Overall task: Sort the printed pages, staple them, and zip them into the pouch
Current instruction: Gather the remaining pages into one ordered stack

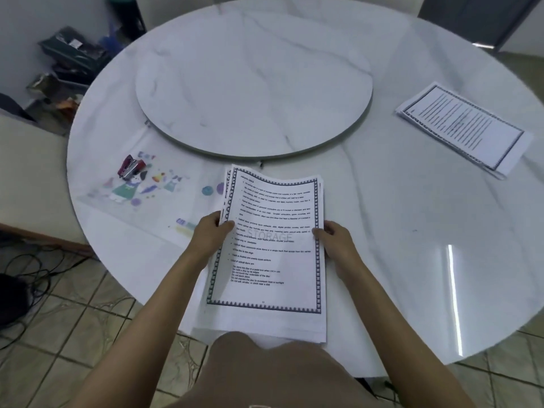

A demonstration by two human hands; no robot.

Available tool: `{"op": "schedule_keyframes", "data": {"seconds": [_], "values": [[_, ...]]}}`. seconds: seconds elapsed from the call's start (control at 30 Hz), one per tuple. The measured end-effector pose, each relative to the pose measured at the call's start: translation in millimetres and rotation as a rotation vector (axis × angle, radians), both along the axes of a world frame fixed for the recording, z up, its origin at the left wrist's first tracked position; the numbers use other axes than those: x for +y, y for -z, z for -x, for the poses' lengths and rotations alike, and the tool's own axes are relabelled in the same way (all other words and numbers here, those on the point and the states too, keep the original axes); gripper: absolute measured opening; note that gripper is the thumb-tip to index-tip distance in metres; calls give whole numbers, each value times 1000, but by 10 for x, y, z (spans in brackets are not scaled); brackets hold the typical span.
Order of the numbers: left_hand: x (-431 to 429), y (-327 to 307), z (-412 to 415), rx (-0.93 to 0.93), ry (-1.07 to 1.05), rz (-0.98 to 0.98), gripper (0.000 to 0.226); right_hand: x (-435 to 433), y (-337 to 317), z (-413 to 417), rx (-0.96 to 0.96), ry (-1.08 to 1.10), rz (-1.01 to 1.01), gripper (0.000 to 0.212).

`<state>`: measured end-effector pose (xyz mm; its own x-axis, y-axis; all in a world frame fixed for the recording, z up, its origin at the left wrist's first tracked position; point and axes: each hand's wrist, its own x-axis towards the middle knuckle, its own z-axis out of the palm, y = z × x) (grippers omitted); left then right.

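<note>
White printed pages (270, 260) sit in a thick stack between our two hands, at the near edge of the round marble table (382, 231), the stack's near end reaching past the rim toward our body. The top sheet carries bulleted black text inside a dark patterned border, with a faint grey "STORAGE" watermark across its middle. Its far edge bows in a shallow wave, and at the far left corner the sheets beneath fan out a little. Our left hand (210, 231) grips the stack's left edge, thumb on top; our right hand (335, 235) grips the right edge the same way, thumb pressed on the border. A second stack of bordered pages (465, 128) lies flat at the far right of the table, well apart from ours. To the left lies the clear pouch (141, 189), printed with colourful cartoon figures, its right end just beside our stack, and a red stapler (132, 167) rests on its far part. A round marble turntable (253, 92) fills the table's centre.
</note>
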<state>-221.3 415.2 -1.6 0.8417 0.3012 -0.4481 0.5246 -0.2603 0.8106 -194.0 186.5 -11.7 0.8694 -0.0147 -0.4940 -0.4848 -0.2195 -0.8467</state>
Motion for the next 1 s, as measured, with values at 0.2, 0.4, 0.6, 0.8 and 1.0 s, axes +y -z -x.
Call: {"op": "schedule_keyframes", "data": {"seconds": [0.2, 0.4, 0.6, 0.8, 1.0], "values": [[-277, -170, -7, -244, 16, 31, 28, -92, -111, 33, -204, 58, -55, 14], [-544, -640, -163, -556, -15, 17, 21, -263, -638, -90, -614, 118, -28, 12], [-910, -974, -182, -753, -110, 140, 16, -431, -957, -76, -819, 225, -77, 12], [-1153, -536, 21, -584, -118, 136, 45, -601, -613, 99, -596, 211, -169, 38], [-1277, -433, 74, -558, -150, 152, 46, -707, -527, 147, -547, 202, -150, 31]]}}
